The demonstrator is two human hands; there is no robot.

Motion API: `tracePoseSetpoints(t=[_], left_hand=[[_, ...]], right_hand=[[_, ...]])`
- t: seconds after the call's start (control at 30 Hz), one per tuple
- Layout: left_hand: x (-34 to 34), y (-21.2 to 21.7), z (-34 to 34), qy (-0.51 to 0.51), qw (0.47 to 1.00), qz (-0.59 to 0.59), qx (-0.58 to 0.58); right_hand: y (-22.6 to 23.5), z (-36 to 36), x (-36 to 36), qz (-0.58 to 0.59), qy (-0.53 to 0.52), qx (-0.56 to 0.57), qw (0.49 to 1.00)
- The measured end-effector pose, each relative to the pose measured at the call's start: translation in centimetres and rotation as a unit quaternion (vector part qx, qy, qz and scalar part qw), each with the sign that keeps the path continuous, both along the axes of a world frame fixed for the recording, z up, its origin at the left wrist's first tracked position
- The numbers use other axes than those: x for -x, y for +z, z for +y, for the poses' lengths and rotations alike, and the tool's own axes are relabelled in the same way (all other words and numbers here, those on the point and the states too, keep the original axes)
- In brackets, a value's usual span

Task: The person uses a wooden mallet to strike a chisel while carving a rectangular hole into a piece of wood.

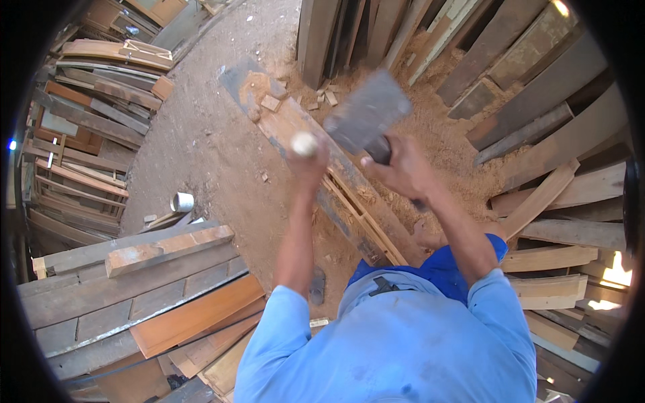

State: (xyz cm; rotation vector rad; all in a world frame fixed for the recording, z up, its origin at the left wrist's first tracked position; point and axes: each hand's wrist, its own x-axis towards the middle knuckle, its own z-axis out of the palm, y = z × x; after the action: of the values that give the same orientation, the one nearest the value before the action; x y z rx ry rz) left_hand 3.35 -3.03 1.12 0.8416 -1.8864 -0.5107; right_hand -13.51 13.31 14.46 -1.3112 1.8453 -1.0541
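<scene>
My left hand (309,168) is closed around an upright chisel, whose round pale handle end (304,144) points up; its blade is hidden below the fist. In my right hand (406,168) is a mallet with a dark, blocky head (373,111), smeared by motion and held to the right of the chisel, apart from it. Beneath both hands runs a long wooden beam (396,225) on a slant, its near end at my lap. Narrow pale strips of wood (359,211) show along the beam just below my left hand.
Sawdust and small wood offcuts (271,103) lie on the beam's far end. Old planks (531,57) lean upright at the far right. Stacked timber (168,252) lies at the lower left, near a white cup (182,202). More boards (571,232) are piled at right.
</scene>
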Motion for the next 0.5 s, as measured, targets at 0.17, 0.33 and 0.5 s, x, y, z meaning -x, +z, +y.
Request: tracePoseSetpoints(t=[0.17,0.33,0.5], left_hand=[[2.5,-0.4,-7.6,0.049,0.967,0.142,-0.207],[2.5,-1.6,-8.8,0.017,0.908,0.207,-0.364],[0.9,-6.6,-9.4,0.085,0.878,0.212,-0.422]], right_hand=[[-14.1,5.9,-3.4,-0.093,0.004,0.099,0.991],[-15.4,9.2,-3.9,-0.136,-0.034,0.104,0.985],[-15.1,8.8,-4.0,-0.14,-0.052,0.069,0.986]])
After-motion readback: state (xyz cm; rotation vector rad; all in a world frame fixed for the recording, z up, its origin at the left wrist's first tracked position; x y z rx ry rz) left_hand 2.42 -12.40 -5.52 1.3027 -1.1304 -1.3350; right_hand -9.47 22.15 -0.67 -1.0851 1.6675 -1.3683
